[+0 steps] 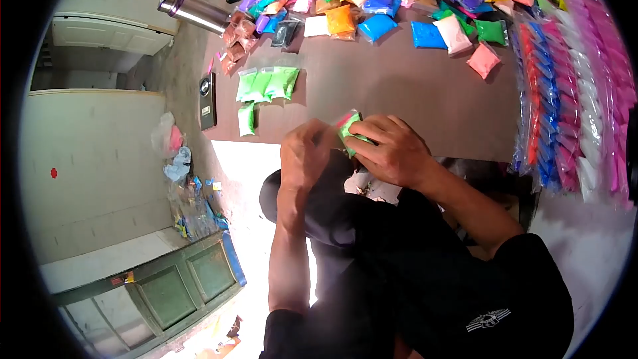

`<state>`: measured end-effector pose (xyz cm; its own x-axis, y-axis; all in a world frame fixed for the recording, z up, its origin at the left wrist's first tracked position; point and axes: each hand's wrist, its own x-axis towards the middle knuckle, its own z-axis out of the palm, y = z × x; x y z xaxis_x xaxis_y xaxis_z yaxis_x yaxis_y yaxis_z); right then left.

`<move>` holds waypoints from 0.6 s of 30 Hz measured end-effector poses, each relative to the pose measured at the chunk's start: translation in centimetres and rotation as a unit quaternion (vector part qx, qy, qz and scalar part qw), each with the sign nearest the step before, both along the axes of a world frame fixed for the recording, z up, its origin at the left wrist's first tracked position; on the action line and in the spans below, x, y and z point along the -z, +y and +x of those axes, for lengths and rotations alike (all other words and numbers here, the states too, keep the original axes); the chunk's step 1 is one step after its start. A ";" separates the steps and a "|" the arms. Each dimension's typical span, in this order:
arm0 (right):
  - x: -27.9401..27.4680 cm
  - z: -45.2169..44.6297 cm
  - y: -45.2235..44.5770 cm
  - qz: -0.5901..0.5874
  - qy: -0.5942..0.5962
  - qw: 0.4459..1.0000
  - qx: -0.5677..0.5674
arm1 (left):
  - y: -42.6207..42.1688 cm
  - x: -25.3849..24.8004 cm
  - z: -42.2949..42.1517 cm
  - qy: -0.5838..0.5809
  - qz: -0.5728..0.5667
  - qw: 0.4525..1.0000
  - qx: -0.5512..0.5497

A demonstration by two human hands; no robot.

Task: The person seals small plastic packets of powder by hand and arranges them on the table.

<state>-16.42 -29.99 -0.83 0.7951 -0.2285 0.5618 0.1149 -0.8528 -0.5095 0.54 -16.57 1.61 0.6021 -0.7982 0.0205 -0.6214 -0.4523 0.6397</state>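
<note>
Green packet [351, 127] held at the counter's [412, 93] near edge, left of that edge's midpoint. Right hand [393, 149]: fingers closed on the packet. Left hand [306, 153]: fingers curled beside the packet's other side, slightly blurred; cannot tell whether it grips. Toward the counter's near left corner, a row of green packets [268, 84], with a single pale green packet [246, 119] just nearer. Black device [208, 110] along the left edge. Brown packets [238, 38] and metal flask [199, 12] at far left. Mixed-colour heap [379, 3] toward the far edge; packet strips [548, 106] along the right edge.
</note>
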 end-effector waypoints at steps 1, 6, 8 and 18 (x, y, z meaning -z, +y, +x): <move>-0.1 0.0 -0.1 0.001 0.006 1.000 -0.003 | 0.0 0.1 0.5 0.003 0.001 1.000 -0.003; 0.2 0.2 0.0 0.028 0.025 0.999 0.002 | 0.1 -1.2 1.0 0.050 -0.009 0.996 -0.068; 0.4 0.3 0.0 0.030 0.031 0.999 0.002 | 0.8 -1.0 -0.1 0.059 -0.029 0.996 -0.055; 0.2 0.4 -0.2 0.015 0.033 0.999 0.007 | 1.5 -1.4 -0.1 0.087 -0.002 0.991 -0.105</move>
